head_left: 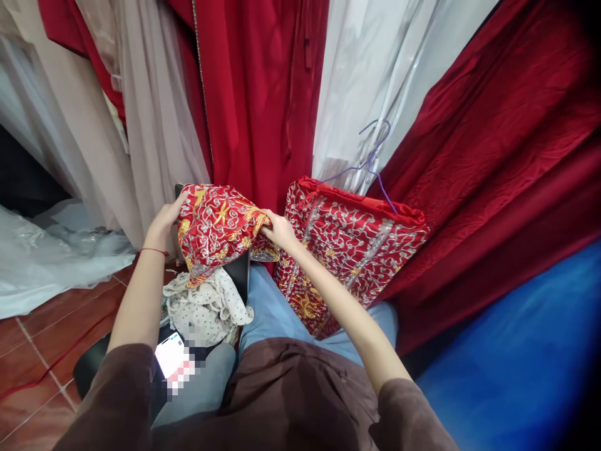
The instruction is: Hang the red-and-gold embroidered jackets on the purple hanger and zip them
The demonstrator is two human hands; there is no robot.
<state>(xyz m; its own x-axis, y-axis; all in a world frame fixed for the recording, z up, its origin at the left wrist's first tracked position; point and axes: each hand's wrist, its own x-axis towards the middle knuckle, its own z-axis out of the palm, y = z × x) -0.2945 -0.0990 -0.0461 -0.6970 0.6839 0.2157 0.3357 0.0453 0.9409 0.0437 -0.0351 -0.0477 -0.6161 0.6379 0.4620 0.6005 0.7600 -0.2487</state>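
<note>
A red embroidered cloth garment [218, 225] with silver swirls and gold motifs stretches between my two hands. My left hand [168, 216] grips its left edge, some fingers hidden by the cloth. At its right corner my right hand [280, 233] is closed on the fabric, with a small fold hanging just below. Close to my right forearm, a red skirt-like garment [357, 235] with silver embroidery hangs on a purple wire hanger [375, 161] and rests against my legs. Its lower part is partly behind my forearm.
A white polka-dot cloth [204, 307] lies in a heap below the held garment, near a lit phone [173, 356]. Red drapes [253, 94], beige fabric [154, 113] and white cloth [352, 81] hang ahead. Blue material [521, 369] is at the right, tiled floor [51, 338] at the left.
</note>
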